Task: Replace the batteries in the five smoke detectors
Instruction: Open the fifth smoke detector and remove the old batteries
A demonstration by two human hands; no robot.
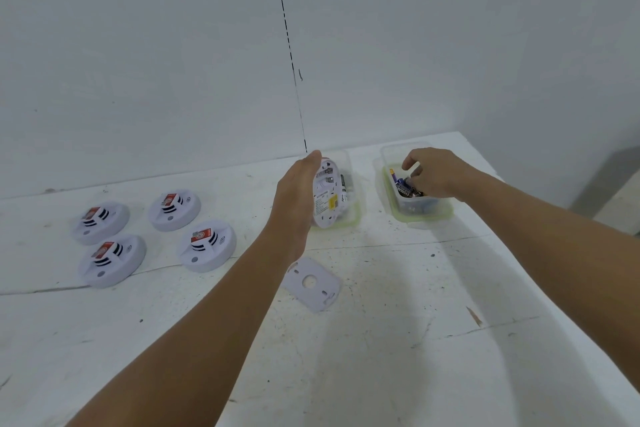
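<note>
So the left hand [294, 191] is holding one smoke detector [326, 196] up on edge, fingers wrapped round its rim, with the open back turned to the right so you can see the label and the battery bay. It's held just above the left clear container [350, 215], the one with the pale green rim, and something dark lies inside that container behind the detector, can't tell what exactly. The right hand [433, 173] is down in the right clear container [426, 215], fingers curled in and pinching at the batteries [405, 188], dark blue ones with printed labels. The two containers stand side by side near the back edge of the white, scuffed tabletop [381, 357]. The detector's flat mounting plate [311, 282] lies on the tabletop closer in, just right of the left forearm. Over on the left, well apart from all that, the other four smoke detectors [157, 236] sit face up in a loose two by two bunch, each with a red sticker on top
</note>
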